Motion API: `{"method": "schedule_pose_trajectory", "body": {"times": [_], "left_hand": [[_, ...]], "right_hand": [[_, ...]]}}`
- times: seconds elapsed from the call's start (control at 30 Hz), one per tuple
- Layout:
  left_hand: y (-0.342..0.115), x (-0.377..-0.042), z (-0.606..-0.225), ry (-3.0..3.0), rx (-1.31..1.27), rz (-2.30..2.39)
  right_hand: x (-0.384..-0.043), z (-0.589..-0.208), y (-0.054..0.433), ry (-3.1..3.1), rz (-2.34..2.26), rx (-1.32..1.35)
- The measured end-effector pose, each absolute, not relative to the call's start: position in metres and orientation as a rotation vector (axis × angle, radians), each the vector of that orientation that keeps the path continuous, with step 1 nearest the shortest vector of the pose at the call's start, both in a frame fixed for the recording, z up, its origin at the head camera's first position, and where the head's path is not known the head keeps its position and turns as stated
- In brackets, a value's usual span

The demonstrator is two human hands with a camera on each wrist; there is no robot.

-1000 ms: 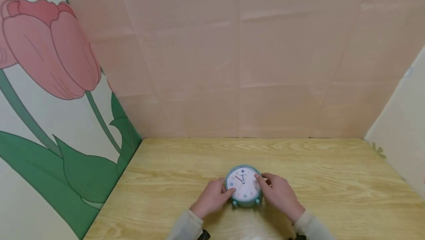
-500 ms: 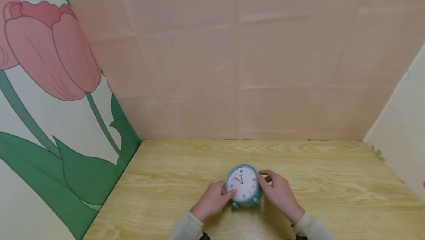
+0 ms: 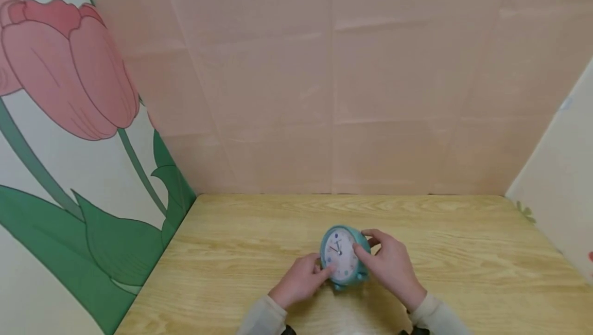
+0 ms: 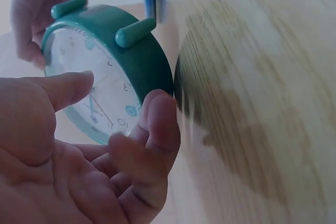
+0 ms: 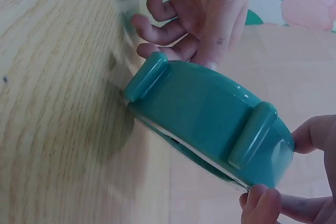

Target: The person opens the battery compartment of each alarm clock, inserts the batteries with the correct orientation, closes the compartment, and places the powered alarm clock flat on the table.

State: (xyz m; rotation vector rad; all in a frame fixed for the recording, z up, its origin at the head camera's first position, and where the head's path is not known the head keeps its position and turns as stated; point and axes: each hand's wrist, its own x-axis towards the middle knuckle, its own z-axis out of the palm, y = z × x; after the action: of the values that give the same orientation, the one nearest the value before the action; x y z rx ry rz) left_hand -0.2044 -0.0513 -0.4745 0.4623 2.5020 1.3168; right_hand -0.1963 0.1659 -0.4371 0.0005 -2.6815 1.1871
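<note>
A teal alarm clock (image 3: 344, 262) with a white dial and two stubby feet is held between both hands, tilted low over the table. My left hand (image 3: 300, 279) grips its left side, thumb on the dial and fingers round the rim in the left wrist view. On the opposite side my right hand (image 3: 390, 269) pinches the rim, thumb at the front and fingertips at the back. The right wrist view shows the clock's teal casing (image 5: 202, 108) and both feet; most of its back is hidden. Whether the clock touches the table cannot be told.
The wood-grain table (image 3: 259, 222) spreads all round the hands. A small blue cylinder (image 4: 150, 6), like a battery, stands beyond the clock in the left wrist view. A pinkish panel (image 3: 333, 93) rises at the back, and a tulip-printed wall (image 3: 69, 67) at the left.
The clock has turned so its dial faces more to the left, and it has shifted slightly right. My right hand has risen a little with it; both hands keep their hold.
</note>
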Motion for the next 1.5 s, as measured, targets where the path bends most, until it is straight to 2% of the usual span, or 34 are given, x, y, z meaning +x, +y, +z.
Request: {"method": "schedule_pose_trajectory", "body": {"times": [0.43, 0.7, 1.5], "left_hand": [[-0.047, -0.206, -0.460, 2.764, 0.544, 1.221], [-0.041, -0.206, -0.441, 2.676, 0.599, 1.476], [-0.041, -0.202, -0.434, 2.763, 0.468, 1.348]], "right_hand": [[-0.194, -0.434, 0.161, -2.602, 1.097, 0.051], [-0.192, -0.434, 0.155, -2.561, 1.092, 0.109], [-0.187, -0.439, 0.143, -2.577, 1.300, 0.092]]}}
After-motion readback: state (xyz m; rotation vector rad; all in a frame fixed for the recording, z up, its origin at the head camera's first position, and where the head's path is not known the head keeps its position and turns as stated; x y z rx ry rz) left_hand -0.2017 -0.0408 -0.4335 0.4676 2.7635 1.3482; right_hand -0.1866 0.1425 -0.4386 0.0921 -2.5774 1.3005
